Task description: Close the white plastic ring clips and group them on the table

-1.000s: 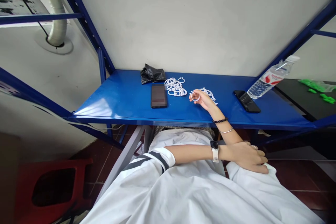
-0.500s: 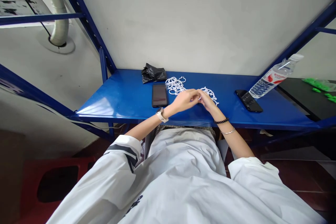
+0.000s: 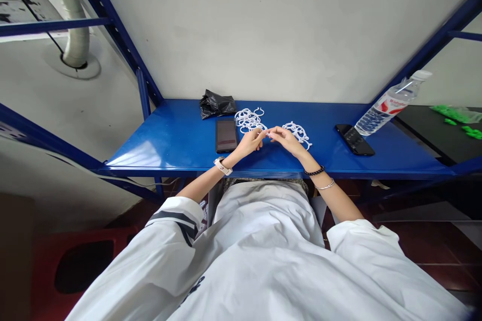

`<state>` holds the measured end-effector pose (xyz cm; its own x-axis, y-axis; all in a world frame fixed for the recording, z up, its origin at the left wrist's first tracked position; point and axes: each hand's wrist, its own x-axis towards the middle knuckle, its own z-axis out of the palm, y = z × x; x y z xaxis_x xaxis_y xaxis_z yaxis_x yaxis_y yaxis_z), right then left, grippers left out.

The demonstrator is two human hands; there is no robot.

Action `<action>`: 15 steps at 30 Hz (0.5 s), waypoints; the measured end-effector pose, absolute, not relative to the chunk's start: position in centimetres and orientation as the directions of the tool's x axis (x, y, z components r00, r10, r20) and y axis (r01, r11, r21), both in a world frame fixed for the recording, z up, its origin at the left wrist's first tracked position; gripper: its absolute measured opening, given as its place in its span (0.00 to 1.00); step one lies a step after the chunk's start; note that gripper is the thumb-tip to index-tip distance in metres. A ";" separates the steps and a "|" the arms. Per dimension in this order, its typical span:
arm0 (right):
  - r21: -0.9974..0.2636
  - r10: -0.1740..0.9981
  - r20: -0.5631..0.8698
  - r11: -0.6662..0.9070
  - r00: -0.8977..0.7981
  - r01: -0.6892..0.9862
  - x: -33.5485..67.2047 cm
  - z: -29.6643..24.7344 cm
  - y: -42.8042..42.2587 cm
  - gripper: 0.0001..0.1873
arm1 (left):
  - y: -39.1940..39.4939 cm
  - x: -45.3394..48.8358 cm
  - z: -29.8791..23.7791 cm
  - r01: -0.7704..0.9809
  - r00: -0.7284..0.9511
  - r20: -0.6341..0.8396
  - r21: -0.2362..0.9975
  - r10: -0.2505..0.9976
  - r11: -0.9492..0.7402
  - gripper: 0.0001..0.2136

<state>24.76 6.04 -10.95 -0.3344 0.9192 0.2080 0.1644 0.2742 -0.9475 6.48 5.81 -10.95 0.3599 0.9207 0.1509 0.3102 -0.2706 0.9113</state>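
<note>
My left hand (image 3: 250, 143) and my right hand (image 3: 287, 140) meet fingertip to fingertip above the table's front part. Both are closed in a pinch on a small white plastic ring (image 3: 268, 134), mostly hidden by the fingers. Beyond my left hand lies a pile of white open plastic rings (image 3: 249, 119). A second, smaller group of white rings (image 3: 299, 131) lies just behind my right hand, partly covered by it. To the left of the pile, a dark tablet-like device (image 3: 226, 136) rests flat on the table.
The blue metal table (image 3: 181, 135) backs onto a wall. A crumpled black plastic bag (image 3: 217, 105) lies at the back. On the right are a black phone (image 3: 355, 140) and a tilted-looking water bottle (image 3: 391, 104). Green pieces (image 3: 455, 114) lie on a black surface farther right.
Both hands have shifted left, towards the larger pile. My fingers have drawn apart from their overlap and now meet tip to tip. The view has moved slightly.
</note>
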 end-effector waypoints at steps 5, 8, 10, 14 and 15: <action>-0.869 0.879 0.281 0.403 -0.386 0.286 24.4 -11.3 5.8 0.15 | 6.0 6.2 -11.2 0.315 0.399 0.193 0.889 0.896 -0.331 0.10; -0.861 0.888 0.284 0.402 -0.362 0.311 24.5 -11.5 5.9 0.14 | 5.9 6.1 -11.1 0.338 0.406 0.222 0.865 0.886 -0.371 0.09; -0.867 0.895 0.282 0.393 -0.347 0.307 24.6 -11.6 6.0 0.14 | 5.8 6.1 -11.0 0.354 0.412 0.239 0.847 0.879 -0.396 0.09; -0.858 0.886 0.282 0.405 -0.368 0.317 24.5 -11.6 5.9 0.16 | 5.5 6.1 -10.6 0.401 0.413 0.290 0.794 0.863 -0.458 0.09; -0.846 0.881 0.287 0.418 -0.375 0.333 24.4 -11.5 5.8 0.16 | 5.5 6.1 -10.5 0.411 0.415 0.302 0.779 0.858 -0.474 0.09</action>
